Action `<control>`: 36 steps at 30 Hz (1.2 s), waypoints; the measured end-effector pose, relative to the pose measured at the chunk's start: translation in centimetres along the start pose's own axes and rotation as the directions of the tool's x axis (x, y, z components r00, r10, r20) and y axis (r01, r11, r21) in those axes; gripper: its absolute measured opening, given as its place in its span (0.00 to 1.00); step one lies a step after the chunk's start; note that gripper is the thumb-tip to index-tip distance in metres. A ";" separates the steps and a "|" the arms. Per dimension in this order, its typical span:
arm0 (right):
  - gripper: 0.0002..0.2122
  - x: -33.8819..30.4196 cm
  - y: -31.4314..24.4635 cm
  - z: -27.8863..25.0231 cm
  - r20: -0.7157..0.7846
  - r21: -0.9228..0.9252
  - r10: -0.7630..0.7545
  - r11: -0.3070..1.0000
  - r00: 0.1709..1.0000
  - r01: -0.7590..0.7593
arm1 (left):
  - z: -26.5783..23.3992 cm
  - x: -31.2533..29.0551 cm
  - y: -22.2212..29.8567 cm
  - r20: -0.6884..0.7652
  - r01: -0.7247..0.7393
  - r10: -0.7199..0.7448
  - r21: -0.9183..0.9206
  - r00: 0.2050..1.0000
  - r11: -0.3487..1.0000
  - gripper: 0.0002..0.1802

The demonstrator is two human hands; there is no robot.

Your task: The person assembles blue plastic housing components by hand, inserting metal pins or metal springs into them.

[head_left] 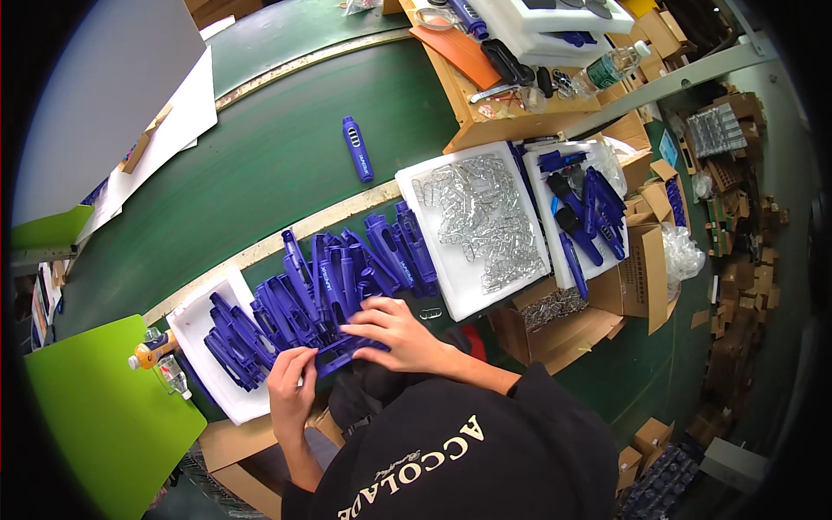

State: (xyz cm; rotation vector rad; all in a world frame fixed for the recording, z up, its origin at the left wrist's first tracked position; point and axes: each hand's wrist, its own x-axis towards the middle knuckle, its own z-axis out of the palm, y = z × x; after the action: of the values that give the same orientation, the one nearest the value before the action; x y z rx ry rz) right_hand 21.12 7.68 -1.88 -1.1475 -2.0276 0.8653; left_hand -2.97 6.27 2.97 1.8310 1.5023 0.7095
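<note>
Near the table's front edge, my left hand [293, 381] pinches one end of a long blue plastic casing [336, 357]. A small pale spot shows at its fingers, too small to name. My right hand [400, 336] has its fingers curled over the casing's other end. Just beyond my hands lies a heap of similar hollow blue casings [299, 295]. To the left, a white foam tray [251, 409] holds more of them in a row. On the right, a white foam tray [472, 303] carries many small shiny loop-shaped pieces [481, 217], with one loose loop [430, 314] beside it.
One blue casing [357, 149] lies alone on the green belt [286, 130]. Farther right stand a tray of blue and black parts [585, 208] and an open cardboard box [646, 277]. A wooden shelf [494, 130] with tools and a clear bottle [611, 68] rises at the back.
</note>
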 end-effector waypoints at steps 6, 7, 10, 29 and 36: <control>0.07 -5.0 0.6 1.4 -0.210 0.658 0.800 0.541 0.561 -0.524 | 7.9 2.2 1.2 0.268 0.449 -0.374 -0.681 0.888 0.578 0.28; 0.09 -5.1 0.7 2.3 -0.330 0.647 0.757 0.616 0.564 -0.449 | 10.4 1.9 1.7 0.356 0.481 -0.323 -0.656 0.877 0.582 0.27; 0.11 -4.4 -0.2 1.4 -0.490 0.162 0.375 0.926 0.787 -0.341 | 14.5 1.3 3.3 0.168 0.312 -0.266 -0.623 0.949 0.717 0.19; 0.12 -3.1 6.7 -4.8 -0.304 0.720 0.646 0.637 0.700 -0.276 | 10.3 -0.8 1.0 0.357 0.445 -0.284 -0.817 0.890 0.366 0.28; 0.08 -0.6 -3.7 -0.8 -0.457 0.290 0.327 0.934 0.827 -0.210 | 9.8 -1.1 2.5 0.318 0.390 -0.243 -0.843 0.917 0.370 0.29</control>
State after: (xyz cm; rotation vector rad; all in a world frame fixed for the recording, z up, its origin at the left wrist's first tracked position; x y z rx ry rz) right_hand 20.28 5.86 1.34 -1.3789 -1.3264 0.8047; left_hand 5.80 3.40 -1.38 0.6880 0.9722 0.9116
